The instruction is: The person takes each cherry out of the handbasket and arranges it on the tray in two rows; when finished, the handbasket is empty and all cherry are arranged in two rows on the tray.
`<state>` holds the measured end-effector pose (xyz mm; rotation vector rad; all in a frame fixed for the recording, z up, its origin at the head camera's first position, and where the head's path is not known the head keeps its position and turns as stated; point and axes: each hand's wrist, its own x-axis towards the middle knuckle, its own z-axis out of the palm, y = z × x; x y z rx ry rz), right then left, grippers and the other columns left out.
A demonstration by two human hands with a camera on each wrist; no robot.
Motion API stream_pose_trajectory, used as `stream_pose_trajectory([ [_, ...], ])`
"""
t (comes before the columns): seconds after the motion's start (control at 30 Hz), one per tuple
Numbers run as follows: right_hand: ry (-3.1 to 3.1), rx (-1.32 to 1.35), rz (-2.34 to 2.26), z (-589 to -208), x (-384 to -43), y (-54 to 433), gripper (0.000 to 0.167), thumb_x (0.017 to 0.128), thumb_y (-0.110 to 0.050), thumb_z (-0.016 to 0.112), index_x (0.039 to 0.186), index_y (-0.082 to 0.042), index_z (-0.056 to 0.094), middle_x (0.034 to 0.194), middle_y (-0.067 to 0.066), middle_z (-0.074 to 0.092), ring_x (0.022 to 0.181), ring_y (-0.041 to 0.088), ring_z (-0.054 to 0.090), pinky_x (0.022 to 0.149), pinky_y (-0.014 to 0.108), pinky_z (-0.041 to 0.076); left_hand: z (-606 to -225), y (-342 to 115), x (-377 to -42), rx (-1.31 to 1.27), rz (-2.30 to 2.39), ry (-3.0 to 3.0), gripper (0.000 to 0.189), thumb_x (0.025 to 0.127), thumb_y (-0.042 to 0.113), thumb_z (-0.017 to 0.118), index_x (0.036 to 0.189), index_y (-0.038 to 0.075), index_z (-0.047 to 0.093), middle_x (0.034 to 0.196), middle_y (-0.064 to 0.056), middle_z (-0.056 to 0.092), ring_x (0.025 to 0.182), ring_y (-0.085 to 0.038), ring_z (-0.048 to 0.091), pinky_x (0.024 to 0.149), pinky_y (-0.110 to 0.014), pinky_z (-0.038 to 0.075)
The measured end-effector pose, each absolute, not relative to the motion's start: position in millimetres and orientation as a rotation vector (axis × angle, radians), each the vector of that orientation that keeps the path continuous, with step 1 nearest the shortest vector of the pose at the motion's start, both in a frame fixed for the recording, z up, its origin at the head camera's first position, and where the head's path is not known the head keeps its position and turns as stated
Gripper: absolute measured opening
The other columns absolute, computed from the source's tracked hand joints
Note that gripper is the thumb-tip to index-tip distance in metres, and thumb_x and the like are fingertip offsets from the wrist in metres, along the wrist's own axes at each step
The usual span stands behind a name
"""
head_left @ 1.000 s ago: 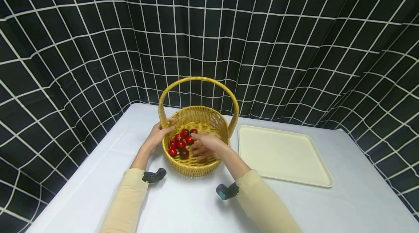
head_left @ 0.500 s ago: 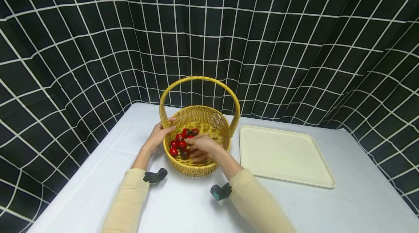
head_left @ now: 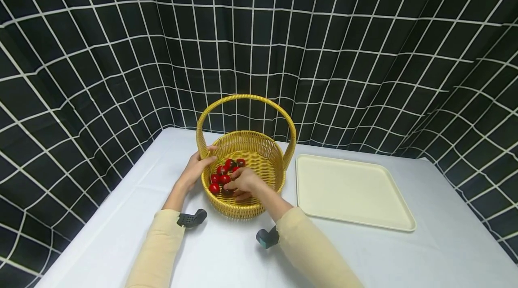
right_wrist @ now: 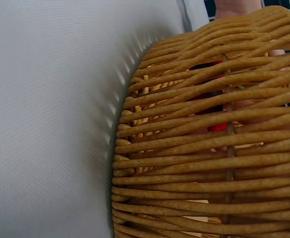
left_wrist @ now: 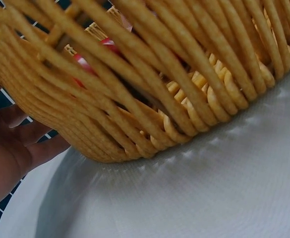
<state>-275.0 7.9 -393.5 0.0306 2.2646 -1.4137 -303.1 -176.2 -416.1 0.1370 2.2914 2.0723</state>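
A yellow wicker basket (head_left: 251,207) with a tall arched handle stands on the white-covered table. Several red cherries (head_left: 222,170) lie in its left half. My left hand (head_left: 194,169) grips the basket's left rim by the foot of the handle, thumb over the edge. In the left wrist view the fingers of the left hand (left_wrist: 8,153) lie along the outer wall. My right hand (head_left: 247,183) reaches down inside the basket, fingers slightly bent at a dark cherry (head_left: 227,192) that they partly cover. Whether they touch it is hidden; the weave blocks the right wrist view.
To the right of the basket lies a cream rectangular tray (head_left: 352,191). A black cloth (head_left: 259,27) with a white grid hangs behind and at both sides. The white tablecloth (head_left: 218,256) extends in front of the basket.
My right hand has moved left and slightly down within the basket, from beside the cherries to over the dark cherry at the front. The left hand keeps its place on the rim.
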Motion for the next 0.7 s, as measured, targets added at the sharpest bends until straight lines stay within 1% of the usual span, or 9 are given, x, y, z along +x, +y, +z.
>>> stream_pose_trajectory([
  [0.13, 2.286, 0.012, -1.393, -392.0, -274.4, 7.7, 0.037, 0.082, -0.007, 0.075, 0.112, -0.001, 0.055, 0.091, 0.011, 0.057, 0.069, 0.024, 0.062, 0.064, 0.037, 0.057, -405.6, -172.4, -295.3, 0.153, 2.064, 2.299, 0.043, 0.097, 0.008, 0.049, 0.137, -0.004, 0.042, 0.145, -0.024, 0.035, 0.133, -0.037, 0.032, 0.109, -0.050, 0.024],
  [0.33, 2.381, -0.110, -1.288, -390.0, -273.3, 7.7, 0.046, 0.079, -0.008, 0.078, 0.118, -0.002, 0.055, 0.090, 0.009, 0.057, 0.070, 0.019, 0.059, 0.063, 0.032, 0.056, -402.1, -171.7, -293.6, 0.148, 2.080, 2.301, 0.042, 0.097, 0.009, 0.050, 0.137, -0.003, 0.042, 0.145, -0.024, 0.036, 0.133, -0.037, 0.032, 0.110, -0.049, 0.023],
  [0.53, 2.428, -0.227, -1.198, -393.2, -271.6, 8.9, 0.051, 0.081, -0.009, 0.077, 0.126, -0.001, 0.053, 0.087, 0.007, 0.059, 0.065, 0.017, 0.057, 0.062, 0.028, 0.049, -403.4, -171.8, -290.9, 0.134, 2.058, 2.288, 0.043, 0.098, 0.009, 0.048, 0.139, -0.003, 0.040, 0.146, -0.023, 0.034, 0.134, -0.037, 0.031, 0.110, -0.049, 0.022],
  [0.7, 2.480, -0.277, -1.154, -395.6, -271.8, 8.7, 0.054, 0.081, -0.011, 0.077, 0.128, -0.001, 0.052, 0.085, 0.006, 0.060, 0.062, 0.018, 0.058, 0.059, 0.025, 0.044, -403.5, -171.4, -289.4, 0.138, 2.056, 2.299, 0.043, 0.098, 0.010, 0.048, 0.139, -0.002, 0.040, 0.146, -0.024, 0.034, 0.134, -0.038, 0.032, 0.109, -0.050, 0.024],
])
